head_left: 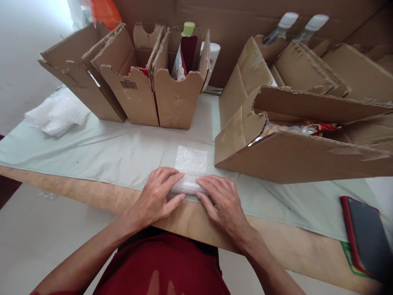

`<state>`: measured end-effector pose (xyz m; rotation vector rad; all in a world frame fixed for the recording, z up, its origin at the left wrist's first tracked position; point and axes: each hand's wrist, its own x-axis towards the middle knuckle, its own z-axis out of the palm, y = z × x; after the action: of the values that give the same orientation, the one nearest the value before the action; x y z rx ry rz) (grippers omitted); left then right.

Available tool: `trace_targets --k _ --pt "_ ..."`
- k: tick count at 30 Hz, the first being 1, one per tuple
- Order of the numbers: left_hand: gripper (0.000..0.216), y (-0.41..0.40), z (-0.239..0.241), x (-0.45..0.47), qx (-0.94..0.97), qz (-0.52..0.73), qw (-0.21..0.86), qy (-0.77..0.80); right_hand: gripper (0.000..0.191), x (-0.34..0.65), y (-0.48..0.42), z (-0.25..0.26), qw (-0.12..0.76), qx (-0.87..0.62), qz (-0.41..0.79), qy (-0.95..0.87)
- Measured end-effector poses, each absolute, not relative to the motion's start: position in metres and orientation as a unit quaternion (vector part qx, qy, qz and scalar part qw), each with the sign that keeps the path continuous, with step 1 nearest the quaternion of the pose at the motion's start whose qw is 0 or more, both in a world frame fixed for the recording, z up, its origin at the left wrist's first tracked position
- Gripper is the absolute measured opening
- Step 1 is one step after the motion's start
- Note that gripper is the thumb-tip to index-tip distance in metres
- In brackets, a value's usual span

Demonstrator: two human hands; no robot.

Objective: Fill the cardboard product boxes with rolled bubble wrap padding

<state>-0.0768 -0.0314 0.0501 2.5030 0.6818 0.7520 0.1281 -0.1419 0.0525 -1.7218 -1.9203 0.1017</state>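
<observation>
The left hand (pixel 164 190) and right hand (pixel 219 196) are bare, with slim fingers and thinner thumbs than palms. The wrists are bare too, and the forearms widen behind them. Nearer than the hands and between the forearms is a deep red top (pixel 172 264), plain across its rounded front, with soft folds. Low on it, farthest from the hands, are two upright, pale tan marks (pixel 155 282) with blurred edges; whether they are printed is unclear. Well behind the left hand, a sliver of red sleeve (pixel 50 293) shows. Black cloth (pixel 218 262) borders the top, just nearer than the hands; its garment is unclear.
</observation>
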Motion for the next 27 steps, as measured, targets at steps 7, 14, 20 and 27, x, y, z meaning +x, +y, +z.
trace_targets --k 7,14,20,27 --pt "0.03 -0.03 0.054 -0.079 0.905 0.268 0.216 0.252 0.026 0.128 -0.153 0.055 0.308 -0.636 0.047 -0.706" --pt "0.03 -0.008 0.049 -0.067 0.868 0.281 0.183 0.366 0.025 0.121 -0.127 0.059 0.2 -0.618 -0.034 -0.76" --pt "0.057 -0.042 0.069 -0.096 0.604 0.288 0.569 0.477 0.02 0.127 -0.116 0.064 0.257 -0.609 -0.03 -0.75" --pt "0.09 -0.058 0.067 -0.094 0.382 0.276 0.775 0.422 0.029 0.109 -0.145 0.074 0.275 -0.569 -0.003 -0.775"
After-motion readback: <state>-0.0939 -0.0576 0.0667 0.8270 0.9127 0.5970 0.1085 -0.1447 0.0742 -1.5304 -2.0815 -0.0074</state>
